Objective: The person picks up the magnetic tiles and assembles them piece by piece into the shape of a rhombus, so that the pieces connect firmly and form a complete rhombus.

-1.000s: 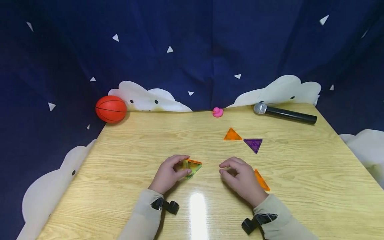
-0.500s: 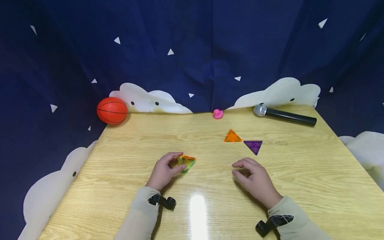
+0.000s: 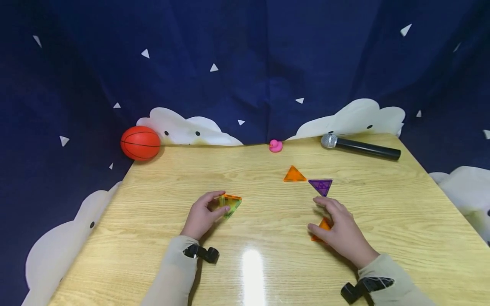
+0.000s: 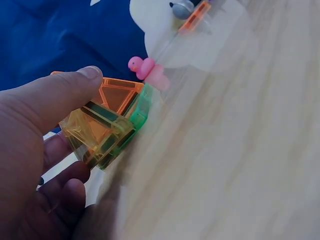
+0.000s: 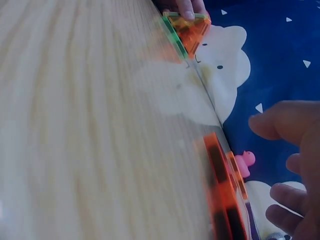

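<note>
Between thumb and fingers my left hand pinches a small solid built of triangular magnetic tiles. Up close in the left wrist view, orange, yellow and green faces show on these joined tiles. Over to the right, my right hand hovers with thumb and fingers apart around a loose orange triangular tile, partly hidden under the thumb. In the right wrist view a gap separates that orange tile from my fingers. A purple triangular tile lies just beyond my right fingertips, with another orange triangular tile to its left.
Along the back of the wooden table are a red toy basketball at left, a pink toy duck in the middle and a black microphone at right. A dark blue curtain hangs behind.
My left hand has drifted left with the joined tiles. My right hand has moved right, and its thumb and fingers have spread; the near orange tile now shows between them.
</note>
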`<state>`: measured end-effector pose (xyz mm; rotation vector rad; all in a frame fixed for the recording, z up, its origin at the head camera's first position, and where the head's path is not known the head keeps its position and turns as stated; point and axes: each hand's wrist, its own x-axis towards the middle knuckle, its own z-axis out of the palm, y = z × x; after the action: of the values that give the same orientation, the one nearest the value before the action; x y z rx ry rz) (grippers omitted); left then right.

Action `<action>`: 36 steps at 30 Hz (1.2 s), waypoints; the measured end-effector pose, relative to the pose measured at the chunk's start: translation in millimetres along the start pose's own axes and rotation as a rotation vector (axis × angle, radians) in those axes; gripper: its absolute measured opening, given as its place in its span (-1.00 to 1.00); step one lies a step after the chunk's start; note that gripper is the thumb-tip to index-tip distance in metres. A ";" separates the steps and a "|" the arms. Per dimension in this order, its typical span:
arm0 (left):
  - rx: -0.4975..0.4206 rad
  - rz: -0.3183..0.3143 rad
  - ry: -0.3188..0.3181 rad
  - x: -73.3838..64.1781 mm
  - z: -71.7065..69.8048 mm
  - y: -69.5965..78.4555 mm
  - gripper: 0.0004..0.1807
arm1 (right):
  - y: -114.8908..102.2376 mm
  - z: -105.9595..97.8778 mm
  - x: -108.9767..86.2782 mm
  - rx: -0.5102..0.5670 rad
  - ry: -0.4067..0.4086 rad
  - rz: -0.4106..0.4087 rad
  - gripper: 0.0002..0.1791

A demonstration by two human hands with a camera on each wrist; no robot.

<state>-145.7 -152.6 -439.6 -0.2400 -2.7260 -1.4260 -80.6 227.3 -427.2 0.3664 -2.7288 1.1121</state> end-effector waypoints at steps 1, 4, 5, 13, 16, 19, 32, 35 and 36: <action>0.001 -0.002 0.004 0.8 -0.9 -1.1 -0.44 | 1.3 -1.7 -0.8 -0.006 -0.012 0.009 -0.20; -0.001 -0.008 0.014 3.4 -3.5 -3.7 -0.45 | 5.3 -7.4 -4.3 -0.022 -0.055 0.044 -0.11; -0.003 -0.008 0.017 4.4 -4.4 -4.5 -0.45 | 6.8 -9.4 -5.8 -0.026 -0.068 0.056 -0.09; 0.005 -0.018 0.032 11.3 -10.0 -9.7 -0.43 | 17.8 -19.0 -18.5 -0.056 -0.125 0.106 -0.10; 0.009 -0.020 0.039 13.7 -12.4 -11.4 -0.43 | 19.3 -20.0 -20.6 -0.048 -0.121 0.098 -0.19; 0.020 -0.012 0.051 16.1 -14.8 -13.7 -0.42 | 20.1 -19.9 -21.8 -0.035 -0.113 0.082 -0.29; 0.023 -0.068 0.077 23.4 -23.0 -20.6 -0.44 | 21.1 -19.5 -22.7 -0.026 -0.110 0.068 -0.39; 0.002 -0.066 0.085 22.4 -22.9 -18.7 -0.40 | 21.2 -19.3 -22.5 -0.026 -0.104 0.066 -0.41; -0.008 -0.059 0.094 21.9 -22.7 -18.0 -0.38 | 21.3 -19.2 -22.4 -0.025 -0.102 0.066 -0.41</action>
<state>-170.8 -178.9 -438.6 -0.0914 -2.6737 -1.4235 -64.1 259.2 -433.3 0.3401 -2.8605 1.1037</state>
